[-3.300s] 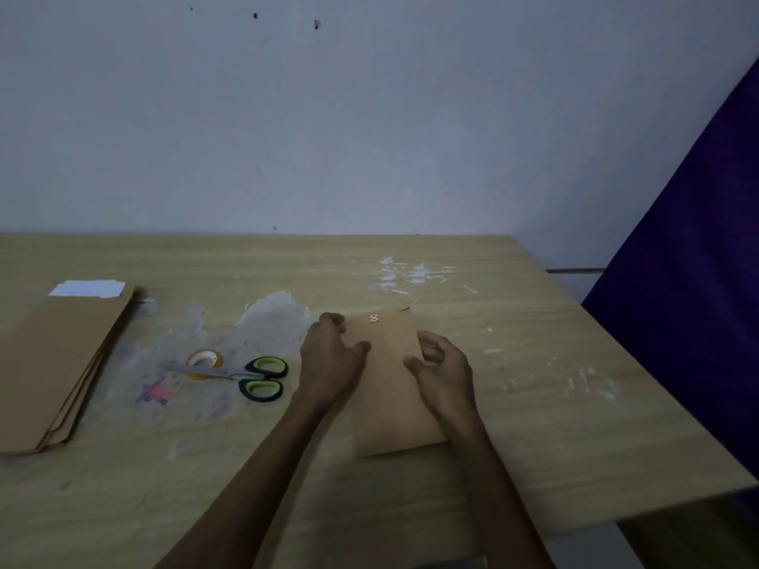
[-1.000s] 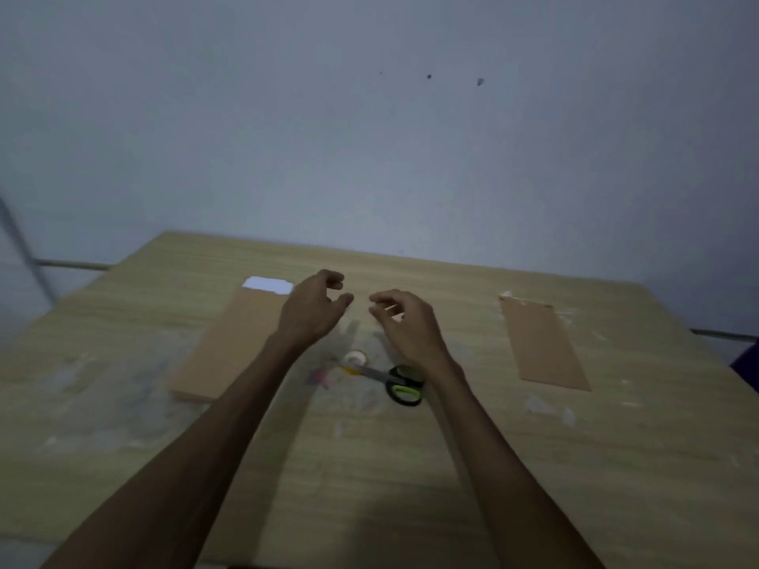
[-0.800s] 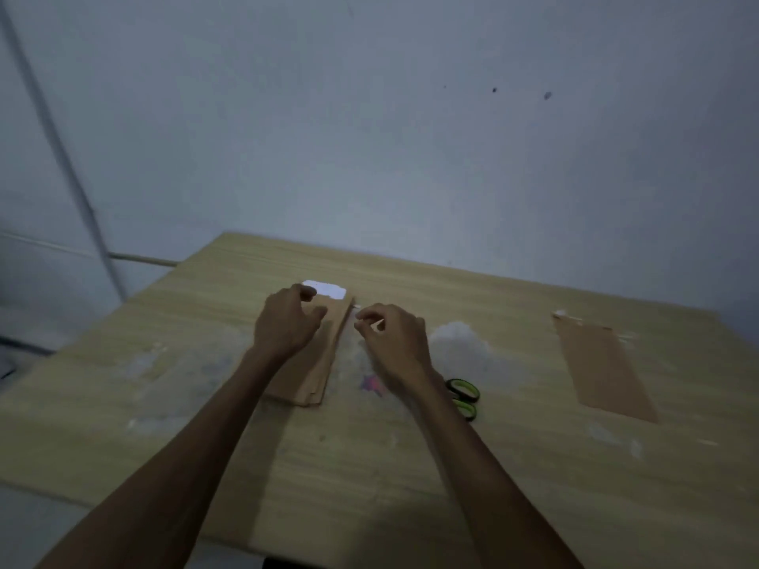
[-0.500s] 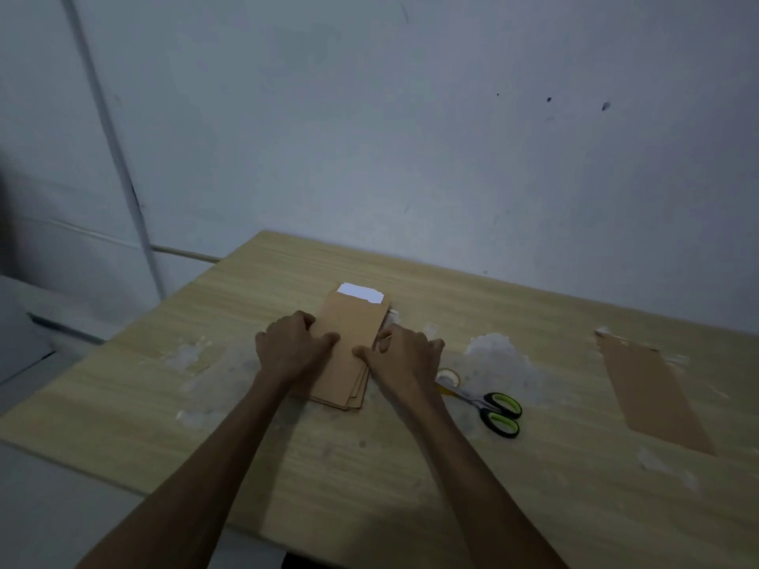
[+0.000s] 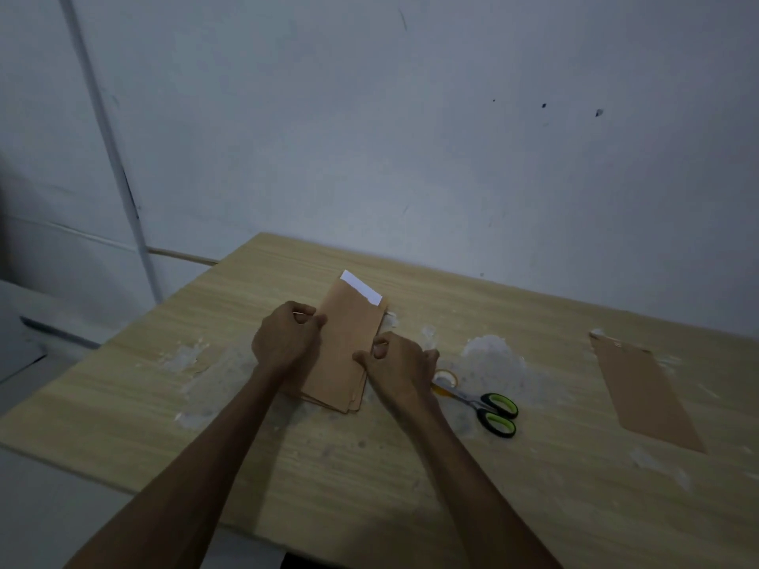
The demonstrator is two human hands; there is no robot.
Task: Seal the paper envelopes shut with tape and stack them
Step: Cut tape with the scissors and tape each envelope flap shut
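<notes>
Centrally, on the wooden tabletop (image 5: 287, 466): one stack of brown paper envelopes (image 5: 347, 355), lying flat, long axis running from lower middle toward upper middle of the frame, lower edges slightly fanned. A white strip (image 5: 361, 287) shows at the far end of the top envelope.

Left hand (image 5: 285, 340): at the left long edge of the stack, fingers curled, thumb and fingertips pinching that edge.

Right hand (image 5: 400, 365): at the right long edge, fingers curled, gripping the edge lower down than the left.

Right of the stack, just beside the right hand: a small roll of tape (image 5: 447, 377), partly hidden by the wrist. Touching or overlapping it: scissors (image 5: 488, 408) with black and green handles, handles pointing toward lower right.

Far right of the frame: a single brown envelope (image 5: 645, 392), flat, well apart from the stack.

Whitish scuffed patches (image 5: 493, 357) mark the surface between scissors and stack.
</notes>
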